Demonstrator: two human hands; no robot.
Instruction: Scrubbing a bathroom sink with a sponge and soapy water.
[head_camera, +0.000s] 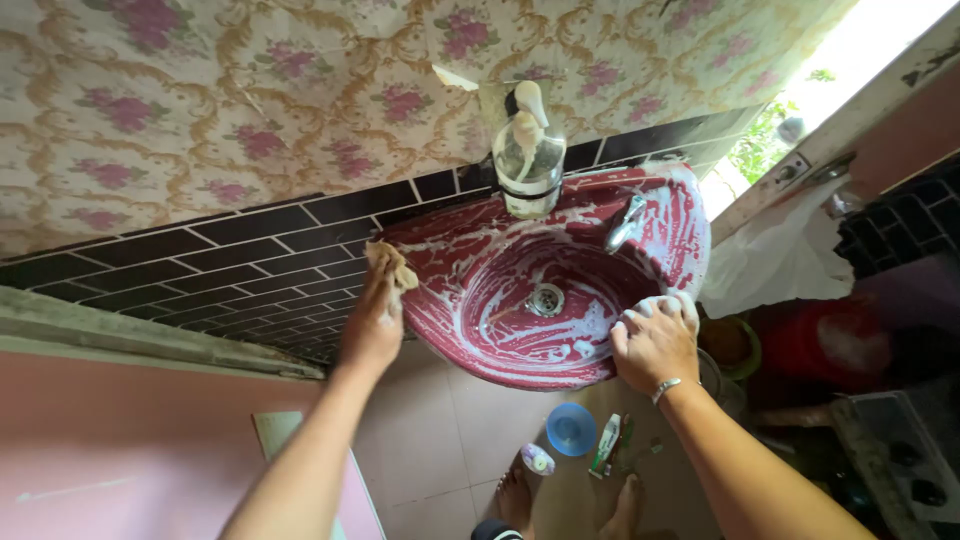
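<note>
Sponge, a small tan wad, sits at the sink's left rim, pinched in the left hand, whose fingers are curled tight around it so only a ragged end pokes out above them. It looks soft and soaked, light, easy to crush, and probably slick with soap; a firm whole-hand squeeze, as here, seems the surest way to keep it from slipping. The sink is a dark red wall-hung basin, streaked all over with white suds, with a metal drain at its middle and a tap at its back right. The right hand rests on the front right rim, fingers together and bent over the edge, foam on the knuckles, a thin bracelet at the wrist. A clear pump bottle stands at the back edge. Below, on the floor, lie a blue cup and a tube.
</note>
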